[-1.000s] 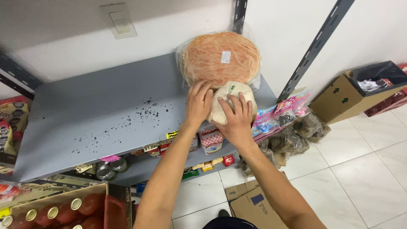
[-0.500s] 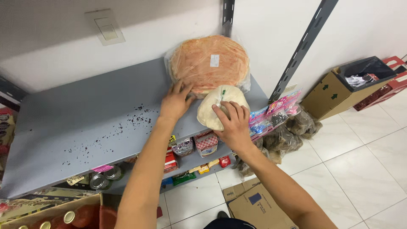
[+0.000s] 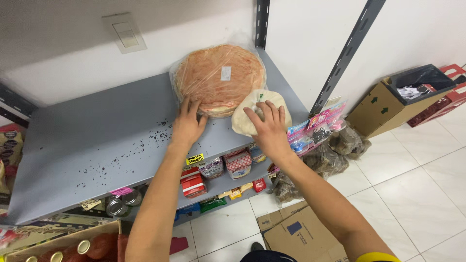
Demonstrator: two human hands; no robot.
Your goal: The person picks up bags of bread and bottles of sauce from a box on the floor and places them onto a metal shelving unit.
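Note:
A large round orange flatbread pack in clear wrap lies at the back right of the grey metal shelf. My left hand rests flat against its near left edge, fingers spread. A smaller pale round flatbread pack sits just right of it, partly overlapping the big pack's edge. My right hand lies palm down on top of the small pack, pressing it to the shelf.
Dark specks dot the shelf's middle. A lower shelf holds cans, small red and checked packets. Hanging snack bags sit at the shelf's right end. Cardboard boxes stand on the tiled floor. A jar carton is bottom left.
Both hands have shifted apart: my left hand left the small pack for the big pack's edge, and my right hand stays on the small pack, now further right.

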